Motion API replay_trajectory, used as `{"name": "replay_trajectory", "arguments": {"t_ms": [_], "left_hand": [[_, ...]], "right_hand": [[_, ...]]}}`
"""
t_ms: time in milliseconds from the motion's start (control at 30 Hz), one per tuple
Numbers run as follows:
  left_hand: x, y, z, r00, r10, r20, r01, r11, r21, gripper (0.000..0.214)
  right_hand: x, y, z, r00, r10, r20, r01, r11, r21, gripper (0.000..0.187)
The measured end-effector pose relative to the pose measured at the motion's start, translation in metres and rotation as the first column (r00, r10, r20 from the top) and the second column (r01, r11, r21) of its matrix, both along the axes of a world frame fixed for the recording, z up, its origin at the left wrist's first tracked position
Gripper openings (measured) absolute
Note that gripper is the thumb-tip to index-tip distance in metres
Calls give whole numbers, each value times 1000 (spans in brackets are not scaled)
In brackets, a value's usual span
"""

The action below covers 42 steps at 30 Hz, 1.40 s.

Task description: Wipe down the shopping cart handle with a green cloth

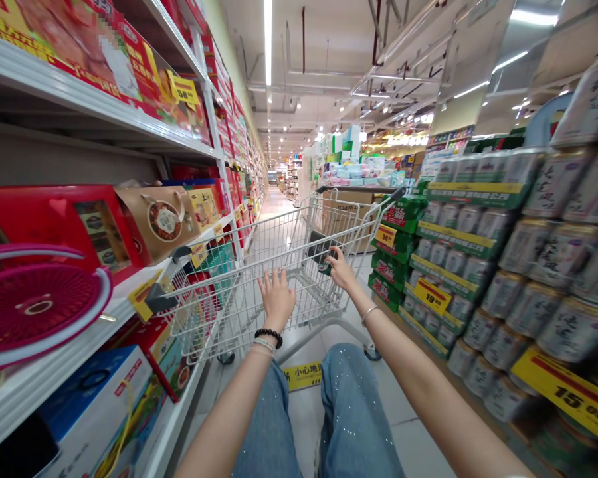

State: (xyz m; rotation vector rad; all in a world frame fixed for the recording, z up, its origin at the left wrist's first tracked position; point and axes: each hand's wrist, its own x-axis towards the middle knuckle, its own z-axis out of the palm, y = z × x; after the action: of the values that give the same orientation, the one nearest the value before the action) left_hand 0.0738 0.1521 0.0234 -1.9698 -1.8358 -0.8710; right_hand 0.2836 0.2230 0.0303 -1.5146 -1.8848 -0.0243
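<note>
Jeans point(353, 411) sat lowest, nearest me. Left hand point(278, 297) lay on the cart point(214, 302) rim, fingers loosely spread; right hand point(339, 267) curled round its dark handle point(319, 253). I judged the cart light, stiff, free-rolling, best held at that rear bar, mid-aisle beside stacked cans point(478, 265).

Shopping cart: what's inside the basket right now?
Inside the shopping cart, through its wire mesh, only a dark flat item shows, at the near end by the right hand. The left hand covers part of the basket floor.
</note>
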Motion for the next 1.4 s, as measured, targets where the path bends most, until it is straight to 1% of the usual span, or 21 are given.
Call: {"name": "replay_trajectory", "arguments": {"t_ms": [100, 200, 267, 367, 467, 533, 733, 867, 1000, 1133, 1267, 1400], "left_hand": [[3, 3, 0, 1000, 7, -1, -7, 1000, -4, 60], [5, 5, 1, 1000, 20, 14, -20, 999, -28, 63], [5, 6, 0, 1000, 18, 14, -18, 999, -37, 65], [2, 8, -6, 1000, -5, -11, 5, 1000, -23, 71], [-3, 6, -13, 999, -19, -40, 19, 1000, -8, 81], [-5, 3, -15, 999, -14, -42, 13, 1000, -19, 83], [-11, -12, -10, 997, -13, -81, 8, 998, -63, 86], [-17, -19, -11, 995, -6, -104, -1, 998, -64, 89], [-21, -19, -10, 997, 5, -75, -10, 998, -61, 88], [-22, -17, -4, 999, 20, -43, -23, 997, -80, 88], [-23, -17, 1, 1000, 4, -31, -7, 993, -114, 89], [-21, -15, 1, 1000, -7, -14, 5, 993, -116, 84]], "right_hand": [[1, -4, 5, 988, -34, 148, 47, 996, -80, 42], [-3, -3, 10, 979, -76, 191, 102, 986, -130, 41], [-5, -1, 14, 980, -95, 174, 118, 984, -133, 41], [-6, -1, 20, 984, -99, 146, 120, 983, -138, 43], [-3, -7, 23, 987, -77, 144, 101, 982, -163, 44], [-1, -14, 24, 988, -55, 146, 80, 982, -172, 44], [-4, -41, 22, 990, -64, 122, 81, 986, -144, 43], [-10, -57, 19, 992, -79, 98, 92, 988, -127, 41], [-14, -69, 15, 993, -86, 82, 95, 989, -112, 41], [-16, -78, 12, 995, -85, 61, 90, 991, -98, 41], [-15, -82, 14, 993, -86, 78, 94, 989, -110, 40], [-12, -85, 17, 992, -92, 91, 103, 986, -128, 40]]}}
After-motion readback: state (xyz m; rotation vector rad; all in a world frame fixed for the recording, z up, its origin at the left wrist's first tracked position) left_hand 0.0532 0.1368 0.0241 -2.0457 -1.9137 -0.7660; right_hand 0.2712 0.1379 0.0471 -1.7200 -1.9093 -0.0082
